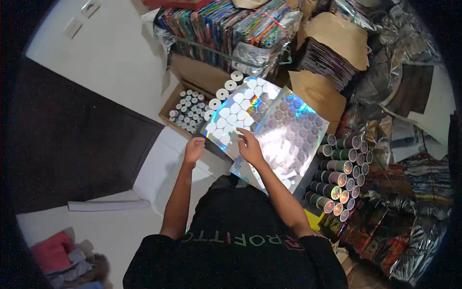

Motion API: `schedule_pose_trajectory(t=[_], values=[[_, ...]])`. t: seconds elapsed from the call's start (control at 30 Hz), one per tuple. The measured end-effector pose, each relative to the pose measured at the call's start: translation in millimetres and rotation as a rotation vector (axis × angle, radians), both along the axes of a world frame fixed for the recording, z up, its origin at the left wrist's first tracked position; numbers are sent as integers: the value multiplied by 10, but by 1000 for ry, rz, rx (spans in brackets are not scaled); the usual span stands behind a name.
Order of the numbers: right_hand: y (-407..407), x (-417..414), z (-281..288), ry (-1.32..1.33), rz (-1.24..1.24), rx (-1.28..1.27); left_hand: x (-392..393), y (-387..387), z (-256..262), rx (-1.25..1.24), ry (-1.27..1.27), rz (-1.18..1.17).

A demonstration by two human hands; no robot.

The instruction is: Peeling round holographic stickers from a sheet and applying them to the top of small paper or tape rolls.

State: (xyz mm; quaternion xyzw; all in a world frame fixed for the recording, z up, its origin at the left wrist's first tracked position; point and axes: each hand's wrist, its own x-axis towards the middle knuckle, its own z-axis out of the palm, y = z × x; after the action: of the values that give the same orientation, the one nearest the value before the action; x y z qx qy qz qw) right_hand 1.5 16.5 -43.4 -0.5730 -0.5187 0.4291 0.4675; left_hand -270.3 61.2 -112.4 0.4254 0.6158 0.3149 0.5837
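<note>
Two silvery holographic sheets of round stickers lie before me. The left sheet [231, 112] shows many white bare patches, with some stickers at its right side. Overlapping it, the right sheet [288, 126] is mostly covered with stickers and glares brightly. My right hand [249, 149] is over the left sheet's lower part, thumb and forefinger apart, with nothing visible between them. My left hand [195, 150] is beside the sheet's lower left corner, fingers curled; whether they pinch something small is hidden. An open carton [168, 104] beyond it holds many white-ended spools [191, 108].
Larger white-ended spools [222, 94] line the sheet's far left edge. Stacked thread spools [335, 173] with shiny round stickers stand at right. Bundled packets [223, 29], brown paper [335, 36] and plastic-wrapped stacks crowd the back and right. A white roll [108, 205] lies at left.
</note>
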Motion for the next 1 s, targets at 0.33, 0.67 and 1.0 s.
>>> schedule_pose_trajectory(t=[0.33, 0.67, 1.0], values=[[978, -468, -213, -188, 170, 149, 75, 612, 436, -24, -32, 86], [1320, -610, 64, -588, 329, 99, 238, 1079, 383, 23, 296, -205], [1456, -592, 113, -827, 424, -104, 442, 1162, 521, -64, 213, -224]])
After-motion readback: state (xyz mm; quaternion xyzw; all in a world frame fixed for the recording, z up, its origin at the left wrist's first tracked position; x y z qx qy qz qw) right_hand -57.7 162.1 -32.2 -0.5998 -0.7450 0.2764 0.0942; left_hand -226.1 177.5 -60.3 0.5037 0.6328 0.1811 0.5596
